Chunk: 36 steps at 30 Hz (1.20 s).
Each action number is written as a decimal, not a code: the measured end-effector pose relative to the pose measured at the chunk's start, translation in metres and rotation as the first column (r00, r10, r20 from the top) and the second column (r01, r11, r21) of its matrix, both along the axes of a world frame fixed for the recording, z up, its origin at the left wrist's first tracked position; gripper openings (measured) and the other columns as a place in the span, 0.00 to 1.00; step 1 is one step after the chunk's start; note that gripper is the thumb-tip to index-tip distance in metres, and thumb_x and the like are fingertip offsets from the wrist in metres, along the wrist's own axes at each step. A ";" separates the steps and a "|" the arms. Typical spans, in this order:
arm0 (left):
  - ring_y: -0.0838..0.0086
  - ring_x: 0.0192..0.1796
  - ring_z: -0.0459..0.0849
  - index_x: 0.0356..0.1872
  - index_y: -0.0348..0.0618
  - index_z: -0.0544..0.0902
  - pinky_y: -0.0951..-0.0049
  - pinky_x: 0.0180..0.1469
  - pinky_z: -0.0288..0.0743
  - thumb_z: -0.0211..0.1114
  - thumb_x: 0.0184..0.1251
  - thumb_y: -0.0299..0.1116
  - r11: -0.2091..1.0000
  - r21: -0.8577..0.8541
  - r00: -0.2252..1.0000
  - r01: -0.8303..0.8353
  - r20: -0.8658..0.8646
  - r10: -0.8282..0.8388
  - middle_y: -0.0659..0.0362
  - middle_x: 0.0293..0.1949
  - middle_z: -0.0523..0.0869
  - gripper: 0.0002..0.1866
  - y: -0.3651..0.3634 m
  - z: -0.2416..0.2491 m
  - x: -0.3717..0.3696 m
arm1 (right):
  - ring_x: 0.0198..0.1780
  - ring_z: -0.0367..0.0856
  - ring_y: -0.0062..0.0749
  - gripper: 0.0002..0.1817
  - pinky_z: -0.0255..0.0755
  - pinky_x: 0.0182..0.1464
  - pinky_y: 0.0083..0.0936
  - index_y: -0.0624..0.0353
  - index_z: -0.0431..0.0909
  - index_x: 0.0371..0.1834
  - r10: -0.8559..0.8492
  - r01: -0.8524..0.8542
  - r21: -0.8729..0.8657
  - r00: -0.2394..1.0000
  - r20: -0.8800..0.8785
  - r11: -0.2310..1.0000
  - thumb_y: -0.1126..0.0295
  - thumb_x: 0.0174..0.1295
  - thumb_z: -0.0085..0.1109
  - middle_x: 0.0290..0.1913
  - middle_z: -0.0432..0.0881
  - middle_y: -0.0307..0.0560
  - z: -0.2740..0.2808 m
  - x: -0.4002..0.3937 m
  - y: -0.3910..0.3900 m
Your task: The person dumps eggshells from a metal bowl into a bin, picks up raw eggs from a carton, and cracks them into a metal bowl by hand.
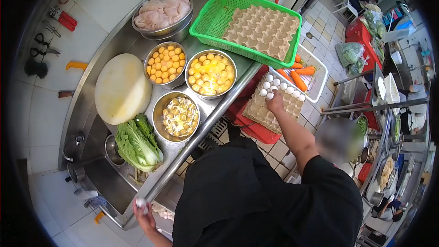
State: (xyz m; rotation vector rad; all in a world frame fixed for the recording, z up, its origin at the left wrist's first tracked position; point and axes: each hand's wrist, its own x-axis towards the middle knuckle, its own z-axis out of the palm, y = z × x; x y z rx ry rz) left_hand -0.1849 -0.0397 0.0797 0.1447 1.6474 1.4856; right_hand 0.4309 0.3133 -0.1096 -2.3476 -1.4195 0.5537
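My left hand [145,219] is at the lower left, by the counter's front corner, closed around a blurred white eggshell [142,203]. Beside it, lower down, a container holds pale shells [163,211]. At the right, my right hand [275,104] reaches down to a stacked cardboard egg tray [260,113], its fingers round a white egg [270,95]. Several more white eggs [289,90] fill the tray's far rows. On the counter, three metal bowls hold cracked eggs: one at the back [166,81], one at the right [211,93], and one nearer me [159,132].
A green basket [208,23] holds an egg tray [263,32]. Raw pale meat [163,11] fills a bowl behind. A round cutting board [122,89] and leafy cabbage [139,146] lie near the sink [107,178]. Carrots [299,80] sit in a white basket [323,80]. Other people work at right.
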 end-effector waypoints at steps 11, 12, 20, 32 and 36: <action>0.61 0.62 0.74 0.63 0.39 0.73 0.62 0.61 0.70 0.61 0.65 0.38 0.535 -0.595 0.799 -0.600 -0.406 0.444 0.47 0.62 0.75 0.26 -0.183 -0.056 -0.045 | 0.51 0.76 0.58 0.19 0.74 0.51 0.43 0.61 0.73 0.49 -0.084 0.096 0.268 0.995 -0.055 0.959 0.69 0.53 0.61 0.49 0.76 0.63 -0.007 0.031 0.001; 0.61 0.62 0.75 0.62 0.36 0.74 0.62 0.61 0.71 0.61 0.66 0.36 0.495 -0.607 0.779 -0.622 -0.416 0.469 0.46 0.61 0.76 0.25 -0.191 -0.062 -0.042 | 0.48 0.80 0.53 0.18 0.75 0.47 0.40 0.63 0.74 0.46 -0.176 0.227 0.276 0.964 -0.198 0.934 0.64 0.56 0.60 0.46 0.80 0.62 -0.027 0.047 0.005; 0.56 0.75 0.53 0.73 0.52 0.60 0.48 0.66 0.56 0.61 0.59 0.52 0.585 -0.430 0.726 -0.687 -0.383 0.571 0.52 0.74 0.56 0.41 -0.164 -0.059 -0.038 | 0.62 0.75 0.54 0.44 0.70 0.62 0.41 0.70 0.74 0.59 -0.389 0.378 -0.292 0.921 0.022 0.879 0.38 0.53 0.63 0.58 0.77 0.66 0.013 0.032 0.044; 0.61 0.71 0.63 0.71 0.50 0.62 0.50 0.68 0.56 0.60 0.64 0.41 0.805 -0.054 0.691 -0.591 -0.549 0.470 0.54 0.67 0.68 0.34 -0.034 0.024 -0.045 | 0.45 0.80 0.34 0.21 0.75 0.49 0.32 0.61 0.74 0.52 -0.037 0.137 0.155 0.853 -0.520 0.978 0.66 0.57 0.66 0.44 0.80 0.49 0.034 -0.013 -0.009; 0.64 0.67 0.67 0.70 0.49 0.63 0.51 0.69 0.56 0.61 0.65 0.39 0.877 0.085 0.696 -0.473 -0.574 0.431 0.53 0.64 0.72 0.32 0.035 0.050 -0.041 | 0.52 0.81 0.41 0.19 0.75 0.53 0.32 0.53 0.75 0.56 0.627 -0.399 0.526 0.680 -0.380 0.751 0.68 0.61 0.62 0.52 0.80 0.48 0.102 -0.105 -0.033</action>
